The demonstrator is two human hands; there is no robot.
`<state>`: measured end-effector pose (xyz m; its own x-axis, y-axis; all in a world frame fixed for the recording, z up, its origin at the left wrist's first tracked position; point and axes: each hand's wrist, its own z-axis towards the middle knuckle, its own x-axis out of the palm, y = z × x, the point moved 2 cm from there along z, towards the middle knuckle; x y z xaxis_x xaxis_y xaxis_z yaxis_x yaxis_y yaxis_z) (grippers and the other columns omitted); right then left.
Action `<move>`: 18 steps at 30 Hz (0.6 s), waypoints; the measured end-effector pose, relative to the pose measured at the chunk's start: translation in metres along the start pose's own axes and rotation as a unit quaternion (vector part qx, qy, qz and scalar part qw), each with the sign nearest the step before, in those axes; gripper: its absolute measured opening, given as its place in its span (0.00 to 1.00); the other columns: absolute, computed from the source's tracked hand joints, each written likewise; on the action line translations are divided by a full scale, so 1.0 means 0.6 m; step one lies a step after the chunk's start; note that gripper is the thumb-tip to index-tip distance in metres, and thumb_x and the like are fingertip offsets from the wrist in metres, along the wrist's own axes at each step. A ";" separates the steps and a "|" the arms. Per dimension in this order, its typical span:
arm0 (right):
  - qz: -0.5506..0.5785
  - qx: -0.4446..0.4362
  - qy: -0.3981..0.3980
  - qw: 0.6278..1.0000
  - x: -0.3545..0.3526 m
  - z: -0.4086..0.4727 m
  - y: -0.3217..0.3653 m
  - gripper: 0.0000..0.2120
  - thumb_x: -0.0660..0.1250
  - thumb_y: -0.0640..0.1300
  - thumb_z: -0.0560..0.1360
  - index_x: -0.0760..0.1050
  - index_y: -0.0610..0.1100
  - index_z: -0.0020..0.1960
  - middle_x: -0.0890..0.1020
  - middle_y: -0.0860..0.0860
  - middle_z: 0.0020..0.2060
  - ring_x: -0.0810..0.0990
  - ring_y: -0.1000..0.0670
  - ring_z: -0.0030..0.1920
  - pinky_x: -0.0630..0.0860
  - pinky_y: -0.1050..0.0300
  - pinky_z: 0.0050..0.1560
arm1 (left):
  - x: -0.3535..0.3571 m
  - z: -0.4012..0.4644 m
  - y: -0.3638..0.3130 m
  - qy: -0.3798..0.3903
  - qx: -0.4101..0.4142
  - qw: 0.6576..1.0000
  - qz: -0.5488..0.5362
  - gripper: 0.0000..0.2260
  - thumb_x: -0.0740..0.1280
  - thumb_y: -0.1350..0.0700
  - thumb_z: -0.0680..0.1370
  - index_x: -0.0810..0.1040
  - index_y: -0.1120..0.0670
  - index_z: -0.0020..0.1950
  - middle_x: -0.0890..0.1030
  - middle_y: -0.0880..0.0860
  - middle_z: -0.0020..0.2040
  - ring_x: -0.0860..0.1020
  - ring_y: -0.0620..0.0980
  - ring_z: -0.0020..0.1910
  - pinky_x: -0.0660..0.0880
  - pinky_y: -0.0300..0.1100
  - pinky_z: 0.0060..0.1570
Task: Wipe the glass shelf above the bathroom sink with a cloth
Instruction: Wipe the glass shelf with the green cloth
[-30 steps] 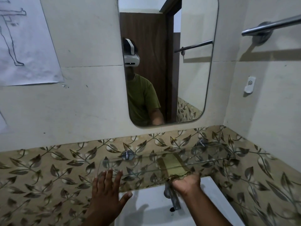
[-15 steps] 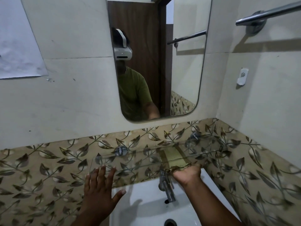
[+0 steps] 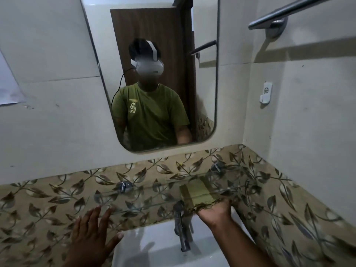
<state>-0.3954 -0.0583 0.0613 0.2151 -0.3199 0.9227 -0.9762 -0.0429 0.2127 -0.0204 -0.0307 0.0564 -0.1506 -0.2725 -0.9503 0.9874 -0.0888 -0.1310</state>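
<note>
A clear glass shelf (image 3: 146, 197) runs along the leaf-patterned tile band, held by two chrome brackets. A folded olive-green cloth (image 3: 196, 191) lies flat on its right half. My right hand (image 3: 215, 211) presses on the cloth's near edge at the shelf's front, fingers hidden under the fabric. My left hand (image 3: 92, 234) hovers lower left with fingers spread, its fingertips near the shelf's front left edge, holding nothing.
A chrome faucet (image 3: 182, 228) stands under the shelf over the white sink (image 3: 154, 247). Above hangs a mirror (image 3: 159, 74) showing a person in a green shirt. A towel bar (image 3: 285, 14) and a white wall hook (image 3: 266, 92) are on the right wall.
The view has shifted so the mirror sits more centred. The cloth and my right hand stay at the shelf's right half; my left hand stays spread at the lower left.
</note>
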 end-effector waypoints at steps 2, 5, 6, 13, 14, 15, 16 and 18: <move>0.002 -0.018 0.013 1.000 -0.016 0.000 0.028 0.35 0.58 0.67 0.77 0.76 0.42 0.70 0.76 0.35 0.68 0.74 0.28 0.67 0.64 0.27 0.69 | -0.002 -0.004 -0.005 -0.005 -0.006 1.000 0.004 0.39 0.47 0.23 0.74 0.68 0.48 0.73 0.77 0.66 0.66 0.74 0.68 0.65 0.63 0.65 0.68; 0.005 -0.031 -0.008 0.999 -0.005 0.003 0.047 0.36 0.58 0.70 0.75 0.77 0.43 0.69 0.76 0.36 0.68 0.74 0.29 0.67 0.61 0.26 0.70 | -0.008 -0.010 -0.014 -0.011 -0.005 1.000 0.008 0.38 0.47 0.23 0.73 0.64 0.45 0.75 0.77 0.66 0.67 0.74 0.70 0.65 0.64 0.67 0.67; 0.021 -0.039 -0.010 0.999 -0.004 0.011 0.046 0.38 0.57 0.71 0.74 0.77 0.43 0.69 0.76 0.36 0.69 0.73 0.30 0.69 0.57 0.25 0.71 | -0.011 -0.011 -0.019 -0.018 -0.003 1.000 0.008 0.37 0.47 0.23 0.74 0.62 0.44 0.75 0.77 0.67 0.67 0.74 0.70 0.65 0.64 0.68 0.67; -0.004 0.002 0.015 1.000 0.011 -0.012 0.028 0.37 0.56 0.69 0.76 0.77 0.42 0.69 0.74 0.35 0.70 0.71 0.29 0.70 0.56 0.26 0.72 | -0.038 -0.016 -0.041 -0.041 0.013 0.999 -0.003 0.35 0.46 0.24 0.75 0.54 0.36 0.80 0.79 0.68 0.64 0.76 0.72 0.62 0.67 0.68 0.64; 0.001 -0.003 0.040 0.999 0.007 -0.022 0.033 0.36 0.56 0.68 0.77 0.76 0.41 0.70 0.74 0.35 0.70 0.71 0.29 0.70 0.57 0.27 0.73 | -0.040 -0.016 -0.041 -0.043 0.018 0.999 -0.003 0.35 0.46 0.24 0.75 0.50 0.36 0.80 0.79 0.68 0.64 0.76 0.71 0.62 0.67 0.68 0.64; 0.009 -0.010 0.041 0.999 0.001 -0.029 0.043 0.36 0.56 0.67 0.77 0.75 0.41 0.71 0.74 0.35 0.70 0.71 0.30 0.70 0.58 0.28 0.73 | -0.040 -0.016 -0.040 -0.044 0.021 0.999 0.000 0.35 0.46 0.25 0.75 0.49 0.35 0.81 0.79 0.68 0.64 0.76 0.70 0.62 0.67 0.68 0.64; 0.020 -0.023 0.026 0.999 -0.005 -0.033 0.058 0.35 0.56 0.67 0.78 0.74 0.42 0.72 0.74 0.35 0.70 0.71 0.30 0.70 0.61 0.29 0.72 | -0.039 -0.016 -0.038 -0.045 0.022 0.999 0.004 0.35 0.46 0.25 0.75 0.48 0.36 0.81 0.79 0.68 0.64 0.76 0.70 0.62 0.66 0.68 0.64; 0.035 -0.065 -0.052 0.996 -0.010 -0.037 0.087 0.35 0.52 0.67 0.79 0.71 0.43 0.74 0.72 0.37 0.72 0.70 0.34 0.72 0.64 0.35 0.71 | -0.039 -0.015 -0.034 -0.039 0.018 0.999 0.015 0.36 0.47 0.24 0.75 0.51 0.37 0.81 0.79 0.68 0.64 0.76 0.70 0.62 0.66 0.67 0.64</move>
<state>-0.4471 -0.0373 0.0739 0.1361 -0.4136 0.9002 -0.9755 0.1027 0.1947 -0.0367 -0.0138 0.0785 -0.1254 -0.3486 -0.9288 0.9894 -0.1130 -0.0911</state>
